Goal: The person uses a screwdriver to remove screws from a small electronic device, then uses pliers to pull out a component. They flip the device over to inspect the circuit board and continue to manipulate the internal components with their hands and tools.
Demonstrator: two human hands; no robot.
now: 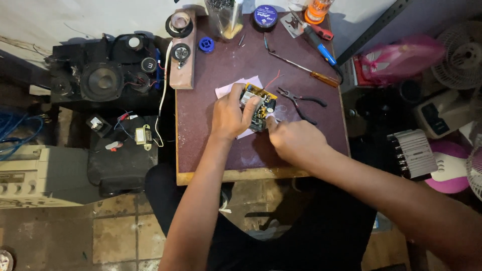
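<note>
A person's left hand point(230, 116) wraps its fingers around a small circuit board point(257, 106), holding it tilted just above a dark maroon worktable point(211, 145), while the right hand point(291, 139) touches the board's lower edge with fingertips pressed together (whether they pinch a part cannot be told). A pink sheet of paper point(236, 86) lies under the board. Just beside it to the right rest black-handled pliers point(301, 104); farther back lie an orange-handled screwdriver point(306, 69) and a blue-handled tool point(321, 47). A wooden block point(183, 65) sits along the table's left edge, near a black loudspeaker point(103, 80) on the floor.
</note>
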